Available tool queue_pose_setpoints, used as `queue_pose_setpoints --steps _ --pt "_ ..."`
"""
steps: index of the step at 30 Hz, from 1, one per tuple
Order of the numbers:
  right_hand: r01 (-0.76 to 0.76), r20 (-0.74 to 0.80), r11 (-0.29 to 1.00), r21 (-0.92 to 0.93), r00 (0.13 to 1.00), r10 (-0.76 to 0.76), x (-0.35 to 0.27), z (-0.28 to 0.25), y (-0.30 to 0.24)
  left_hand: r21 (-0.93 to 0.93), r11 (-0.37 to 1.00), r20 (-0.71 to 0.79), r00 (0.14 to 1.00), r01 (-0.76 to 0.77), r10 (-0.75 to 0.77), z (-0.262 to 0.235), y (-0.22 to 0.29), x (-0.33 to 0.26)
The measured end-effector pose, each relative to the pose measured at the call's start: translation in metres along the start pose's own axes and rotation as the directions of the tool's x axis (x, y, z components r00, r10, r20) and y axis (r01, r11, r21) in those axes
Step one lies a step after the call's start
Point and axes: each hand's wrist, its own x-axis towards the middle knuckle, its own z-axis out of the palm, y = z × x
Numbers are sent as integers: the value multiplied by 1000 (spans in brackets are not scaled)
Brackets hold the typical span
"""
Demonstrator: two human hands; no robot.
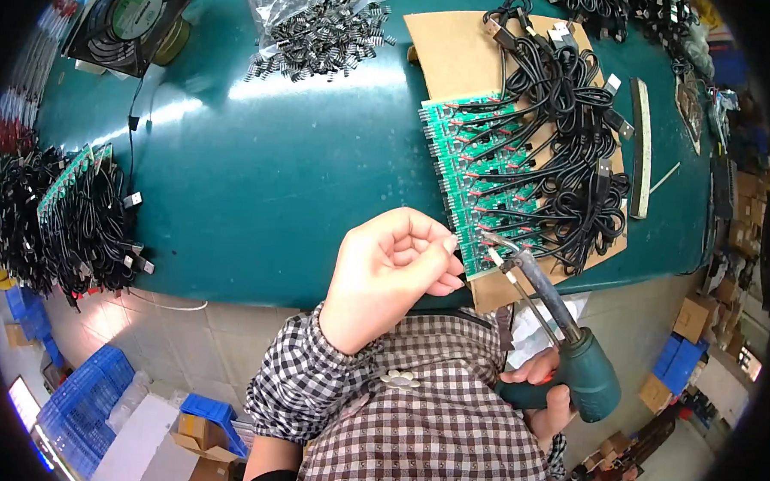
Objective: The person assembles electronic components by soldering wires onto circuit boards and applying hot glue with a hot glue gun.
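Note:
My right hand (pixel 551 411) is wrapped round the dark green handle of a soldering gun (pixel 589 375). Its metal barrel slants up and left, and the bent tip reaches the lower part of a green circuit board panel (pixel 466 189). Beside that panel's lower left edge, my left hand (pixel 394 262) is closed in a pinch; whatever its fingertips hold is too small to make out. Bundled black USB cables (pixel 569 154) run from the boards toward the right. Panel and cables lie on a piece of brown cardboard (pixel 449 50).
Small black parts (pixel 329 36) spill from a clear bag at the back of the green table (pixel 259 175). A fan (pixel 133 14) stands back left. More cabled boards (pixel 85 219) hang over the left edge. A pale strip (pixel 640 148) lies right of the cardboard.

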Motion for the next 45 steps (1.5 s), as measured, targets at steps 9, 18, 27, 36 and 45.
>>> queue_pose_setpoints --steps 9,18,27,36,45 --pt "25 13 950 311 999 -30 25 -2 -5 143 983 -131 982 -116 135 -10 16 -3" --pt "26 48 889 457 997 -53 39 -4 -21 967 107 44 565 -232 824 -38 81 66" --pt "-19 41 909 416 999 2 46 -4 -25 994 61 -5 519 -91 855 -29 67 57" --pt "-8 38 914 406 999 -9 46 -5 -21 341 840 -271 811 -422 518 -26 69 26" --pt "3 32 912 409 999 -18 43 -1 -17 -123 991 -70 997 -50 42 -19 38 -7"
